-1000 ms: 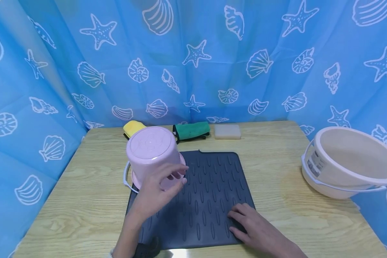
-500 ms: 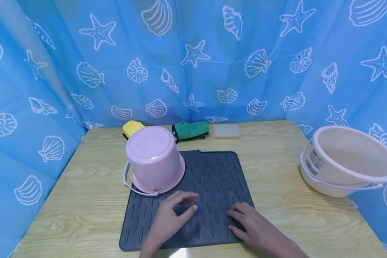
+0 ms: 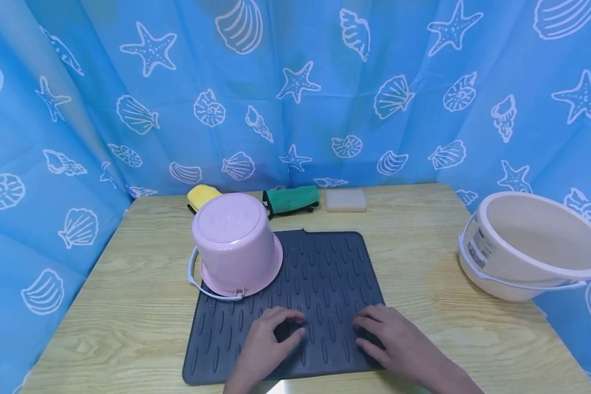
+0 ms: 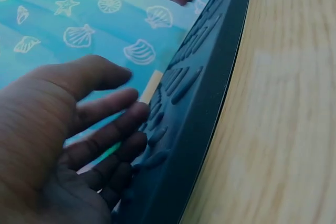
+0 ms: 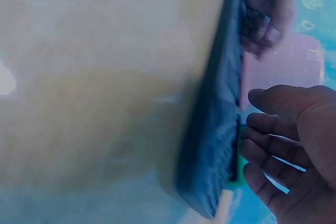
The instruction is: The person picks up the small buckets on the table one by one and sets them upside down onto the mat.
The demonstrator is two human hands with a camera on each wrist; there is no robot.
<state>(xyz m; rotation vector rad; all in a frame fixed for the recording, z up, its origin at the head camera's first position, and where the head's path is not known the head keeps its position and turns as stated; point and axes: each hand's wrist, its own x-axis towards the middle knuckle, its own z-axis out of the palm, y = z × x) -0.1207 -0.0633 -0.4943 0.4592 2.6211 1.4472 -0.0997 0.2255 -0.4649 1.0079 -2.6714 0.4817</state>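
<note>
Upside down on the back left of a dark ribbed mat (image 3: 320, 284) sits a pink bucket (image 3: 233, 241), its pale handle lying against the mat. My left hand (image 3: 271, 342) is over the mat's front part, fingers loosely bent and holding nothing; in the left wrist view its fingertips (image 4: 137, 111) are by the mat's ribbed face. My right hand (image 3: 394, 342) is at the mat's right side, likewise with relaxed, bent fingers and nothing held. From the right wrist view, the pink bucket (image 5: 289, 69) shows behind both hands.
A cream bucket (image 3: 487, 268) with a pale handle stands at the table's right edge. Along the back lie a yellow cloth (image 3: 203, 194), a green rolled cloth (image 3: 293, 199) and a whitish block (image 3: 346, 200). A blue shell-print curtain (image 3: 295, 126) surrounds the wooden table (image 3: 123, 306).
My left hand has come away from the pink bucket, down and to the right, over the mat's front. My right hand has shifted slightly right. The pink bucket stays in place.
</note>
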